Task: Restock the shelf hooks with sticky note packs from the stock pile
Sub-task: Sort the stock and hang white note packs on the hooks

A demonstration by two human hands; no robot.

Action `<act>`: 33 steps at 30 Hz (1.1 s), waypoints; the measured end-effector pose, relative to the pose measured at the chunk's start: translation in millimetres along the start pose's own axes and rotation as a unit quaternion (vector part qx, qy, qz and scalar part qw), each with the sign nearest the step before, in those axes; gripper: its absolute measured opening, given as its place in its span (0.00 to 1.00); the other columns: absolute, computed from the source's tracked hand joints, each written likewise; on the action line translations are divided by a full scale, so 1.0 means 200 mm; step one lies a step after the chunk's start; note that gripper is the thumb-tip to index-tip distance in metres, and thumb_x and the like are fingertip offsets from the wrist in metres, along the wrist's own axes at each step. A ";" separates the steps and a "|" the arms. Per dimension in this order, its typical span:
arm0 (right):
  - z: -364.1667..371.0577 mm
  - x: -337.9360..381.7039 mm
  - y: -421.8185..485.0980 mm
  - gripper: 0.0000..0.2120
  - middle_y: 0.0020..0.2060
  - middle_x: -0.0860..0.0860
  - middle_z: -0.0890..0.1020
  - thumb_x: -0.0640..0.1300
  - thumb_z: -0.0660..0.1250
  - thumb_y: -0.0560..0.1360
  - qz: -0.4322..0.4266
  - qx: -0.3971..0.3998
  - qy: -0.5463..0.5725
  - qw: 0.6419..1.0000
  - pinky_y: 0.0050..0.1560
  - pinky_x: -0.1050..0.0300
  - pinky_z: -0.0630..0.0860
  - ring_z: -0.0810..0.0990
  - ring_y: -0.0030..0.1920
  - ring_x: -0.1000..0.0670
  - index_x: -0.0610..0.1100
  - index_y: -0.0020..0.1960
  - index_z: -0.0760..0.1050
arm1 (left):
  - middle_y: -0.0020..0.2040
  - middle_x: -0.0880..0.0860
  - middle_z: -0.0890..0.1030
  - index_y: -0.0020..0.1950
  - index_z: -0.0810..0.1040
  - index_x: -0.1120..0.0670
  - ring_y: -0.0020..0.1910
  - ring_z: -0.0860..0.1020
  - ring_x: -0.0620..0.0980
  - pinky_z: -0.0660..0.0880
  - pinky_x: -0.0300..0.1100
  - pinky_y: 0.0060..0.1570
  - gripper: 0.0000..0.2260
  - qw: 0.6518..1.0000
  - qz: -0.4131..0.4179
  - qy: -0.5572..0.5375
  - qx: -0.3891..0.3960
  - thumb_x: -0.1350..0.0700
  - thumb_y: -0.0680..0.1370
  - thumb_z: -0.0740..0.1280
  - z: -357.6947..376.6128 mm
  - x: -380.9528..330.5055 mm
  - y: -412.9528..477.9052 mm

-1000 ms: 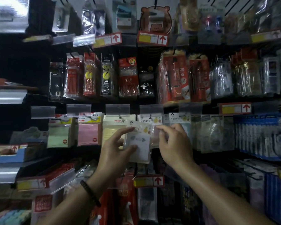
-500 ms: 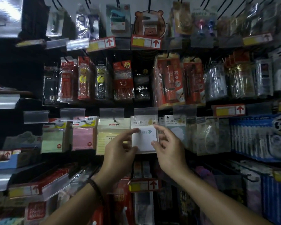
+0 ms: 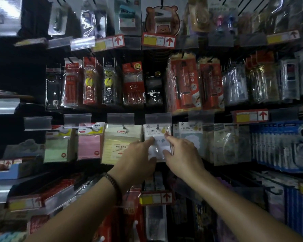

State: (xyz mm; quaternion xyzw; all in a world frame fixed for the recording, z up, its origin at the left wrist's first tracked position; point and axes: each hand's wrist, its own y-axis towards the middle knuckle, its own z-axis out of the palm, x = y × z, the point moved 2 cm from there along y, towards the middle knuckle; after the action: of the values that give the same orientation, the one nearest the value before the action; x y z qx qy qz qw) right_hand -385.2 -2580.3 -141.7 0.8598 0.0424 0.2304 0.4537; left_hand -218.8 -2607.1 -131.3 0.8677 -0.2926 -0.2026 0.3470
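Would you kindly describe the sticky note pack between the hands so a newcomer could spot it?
Find the row of sticky note packs below the red packets. Going right, pass the green pack, the pink pack and the wide yellow pack. Next comes the white pack, the only one held by the left hand and the right hand.

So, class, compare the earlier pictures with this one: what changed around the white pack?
The white pack, tilted a second ago, moved up and back along the hook and now hangs flat. The left hand and right hand still hold its edges. The neighbouring yellow pack stayed put.
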 end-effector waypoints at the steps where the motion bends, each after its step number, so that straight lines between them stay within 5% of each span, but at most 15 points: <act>1: -0.01 0.00 0.00 0.32 0.63 0.50 0.80 0.52 0.70 0.81 0.003 0.010 -0.032 0.999 0.50 0.56 0.79 0.81 0.57 0.48 0.58 0.83 0.63 | 0.65 0.51 0.80 0.82 0.63 0.48 0.54 0.78 0.44 0.74 0.32 0.43 0.29 1.000 -0.004 -0.011 0.020 0.50 0.83 0.70 0.00 -0.02 0.00; 5: 0.00 0.02 -0.01 0.37 0.56 0.50 0.82 0.54 0.68 0.81 0.025 0.066 -0.097 0.993 0.37 0.53 0.79 0.82 0.45 0.48 0.62 0.84 0.53 | 0.51 0.49 0.83 0.68 0.75 0.52 0.45 0.84 0.45 0.85 0.43 0.44 0.15 0.996 0.001 -0.033 0.088 0.52 0.83 0.68 0.01 -0.04 -0.01; 7: -0.01 0.02 -0.04 0.37 0.53 0.51 0.81 0.54 0.69 0.81 0.034 0.071 -0.072 0.994 0.33 0.56 0.74 0.81 0.43 0.49 0.62 0.84 0.53 | 0.50 0.48 0.83 0.68 0.75 0.52 0.45 0.84 0.45 0.86 0.44 0.46 0.15 0.995 -0.006 -0.050 0.087 0.52 0.82 0.70 0.03 -0.05 -0.04; 11: -0.05 0.04 -0.18 0.28 0.53 0.54 0.80 0.50 0.68 0.82 -0.003 0.017 -0.037 0.999 0.39 0.59 0.73 0.79 0.48 0.52 0.57 0.80 0.64 | 0.52 0.48 0.85 0.75 0.72 0.47 0.45 0.85 0.43 0.86 0.41 0.45 0.21 0.993 -0.022 -0.099 0.057 0.50 0.82 0.70 0.02 -0.05 -0.18; 15: -0.03 0.02 -0.40 0.16 0.41 0.58 0.80 0.48 0.69 0.81 -0.051 -0.061 0.054 0.995 0.39 0.59 0.77 0.80 0.41 0.57 0.52 0.68 0.76 | 0.49 0.42 0.84 0.63 0.79 0.40 0.46 0.83 0.39 0.84 0.40 0.46 0.10 0.996 0.009 -0.085 0.010 0.45 0.82 0.68 0.00 -0.04 -0.42; 18: 0.03 -0.01 -0.66 0.08 0.37 0.59 0.79 0.45 0.71 0.81 -0.084 -0.092 0.102 0.987 0.36 0.68 0.70 0.78 0.37 0.61 0.51 0.59 0.80 | 0.44 0.40 0.84 0.60 0.80 0.39 0.42 0.82 0.36 0.82 0.37 0.42 0.07 0.996 -0.002 -0.087 0.025 0.45 0.82 0.68 0.03 -0.01 -0.68; 22: 0.21 -0.11 -1.12 0.01 0.38 0.62 0.76 0.45 0.70 0.82 -0.077 -0.015 0.129 0.989 0.38 0.71 0.67 0.77 0.38 0.64 0.49 0.53 0.80 | 0.43 0.43 0.85 0.55 0.82 0.43 0.41 0.84 0.40 0.83 0.47 0.41 0.09 0.989 -0.023 -0.096 0.112 0.44 0.81 0.65 0.25 0.12 -1.10; 29: 0.71 -0.59 -2.04 0.09 0.32 0.50 0.79 0.46 0.69 0.81 0.159 0.199 0.139 0.957 0.33 0.51 0.71 0.78 0.32 0.50 0.48 0.42 0.76 | 0.46 0.43 0.86 0.53 0.84 0.44 0.44 0.84 0.44 0.82 0.48 0.43 0.11 0.932 -0.107 -0.073 0.339 0.42 0.78 0.65 0.88 0.41 -1.93; 33: 0.94 -0.92 -2.65 0.08 0.31 0.57 0.80 0.43 0.72 0.79 0.332 0.307 0.035 0.891 0.34 0.64 0.74 0.82 0.37 0.56 0.52 0.42 0.80 | 0.51 0.43 0.85 0.57 0.85 0.44 0.47 0.83 0.41 0.83 0.44 0.50 0.09 0.892 -0.138 -0.087 0.422 0.44 0.82 0.67 1.20 0.50 -2.29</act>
State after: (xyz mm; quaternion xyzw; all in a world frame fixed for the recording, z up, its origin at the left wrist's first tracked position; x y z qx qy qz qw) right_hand -395.8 -2466.1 -722.4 0.9116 -0.1616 0.3728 0.0627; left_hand -109.4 -2518.8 -637.8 0.9431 -0.2566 -0.1807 -0.1100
